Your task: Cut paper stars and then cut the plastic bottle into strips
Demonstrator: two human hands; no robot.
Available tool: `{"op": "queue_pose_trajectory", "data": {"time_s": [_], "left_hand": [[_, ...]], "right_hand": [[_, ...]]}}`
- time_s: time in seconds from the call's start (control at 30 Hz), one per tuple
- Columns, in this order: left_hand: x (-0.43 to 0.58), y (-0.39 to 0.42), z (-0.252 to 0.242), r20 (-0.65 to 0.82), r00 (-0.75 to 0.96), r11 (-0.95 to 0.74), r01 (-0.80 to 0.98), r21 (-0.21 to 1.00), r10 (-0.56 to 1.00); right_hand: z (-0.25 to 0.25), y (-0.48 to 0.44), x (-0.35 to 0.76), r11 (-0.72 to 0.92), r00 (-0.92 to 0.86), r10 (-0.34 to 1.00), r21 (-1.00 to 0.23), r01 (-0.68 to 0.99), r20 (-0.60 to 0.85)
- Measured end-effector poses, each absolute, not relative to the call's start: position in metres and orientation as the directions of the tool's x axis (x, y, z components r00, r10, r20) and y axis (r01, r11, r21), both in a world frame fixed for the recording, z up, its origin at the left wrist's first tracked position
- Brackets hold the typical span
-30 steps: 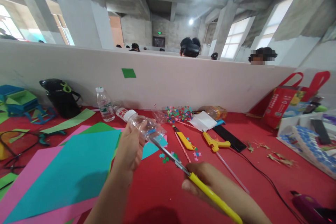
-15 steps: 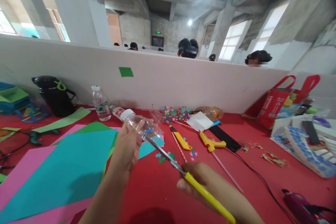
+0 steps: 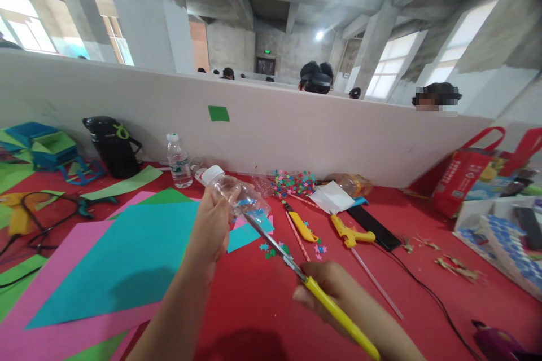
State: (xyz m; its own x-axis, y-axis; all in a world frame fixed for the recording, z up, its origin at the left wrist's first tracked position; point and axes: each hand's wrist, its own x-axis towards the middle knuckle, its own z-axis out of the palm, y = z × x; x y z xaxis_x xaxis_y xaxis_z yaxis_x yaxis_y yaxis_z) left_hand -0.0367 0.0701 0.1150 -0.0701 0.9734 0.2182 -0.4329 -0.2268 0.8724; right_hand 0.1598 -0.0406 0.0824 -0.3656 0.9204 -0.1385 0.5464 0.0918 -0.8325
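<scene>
My left hand point(image 3: 210, 220) is closed round a clear plastic bottle piece point(image 3: 248, 194) with a white cap, tilted with the cap to the upper left. A small blue patch shows at its lower side. My right hand point(image 3: 324, 282) grips yellow-handled scissors point(image 3: 275, 245), seen edge-on. Their metal tip meets the lower edge of the bottle piece; whether it is inside the plastic I cannot tell. Beneath lie a light blue paper scrap point(image 3: 243, 238) and small star sequins point(image 3: 271, 251).
Blue and pink paper sheets point(image 3: 127, 248) cover the left of the red table. Behind stand a black flask point(image 3: 112, 149) and a water bottle point(image 3: 179, 163). To the right lie a yellow utility knife point(image 3: 302, 227), a yellow glue gun point(image 3: 350, 234) and a red bag point(image 3: 461, 177).
The view has turned slightly left, so the table things sit further right. Both hands keep their hold on the bottle piece and the scissors, with little movement between them.
</scene>
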Motion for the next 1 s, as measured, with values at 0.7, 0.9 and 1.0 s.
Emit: {"op": "queue_pose_trajectory", "data": {"time_s": [0.7, 0.9, 1.0], "left_hand": [[-0.040, 0.064, 0.116, 0.310, -0.033, -0.298, -0.390, 0.871, 0.950], [-0.039, 0.064, 0.115, 0.344, -0.031, -0.329, -0.386, 0.862, 0.938], [-0.040, 0.064, 0.115, 0.343, -0.036, -0.332, -0.366, 0.869, 0.939]], "right_hand": [[0.090, -0.053, 0.152, 0.054, -0.349, 0.919, -0.822, 0.567, -0.181], [0.084, -0.046, 0.149, 0.025, -0.353, 0.916, -0.851, 0.525, -0.192], [0.080, -0.044, 0.147, 0.016, -0.348, 0.917, -0.854, 0.520, -0.194]]}}
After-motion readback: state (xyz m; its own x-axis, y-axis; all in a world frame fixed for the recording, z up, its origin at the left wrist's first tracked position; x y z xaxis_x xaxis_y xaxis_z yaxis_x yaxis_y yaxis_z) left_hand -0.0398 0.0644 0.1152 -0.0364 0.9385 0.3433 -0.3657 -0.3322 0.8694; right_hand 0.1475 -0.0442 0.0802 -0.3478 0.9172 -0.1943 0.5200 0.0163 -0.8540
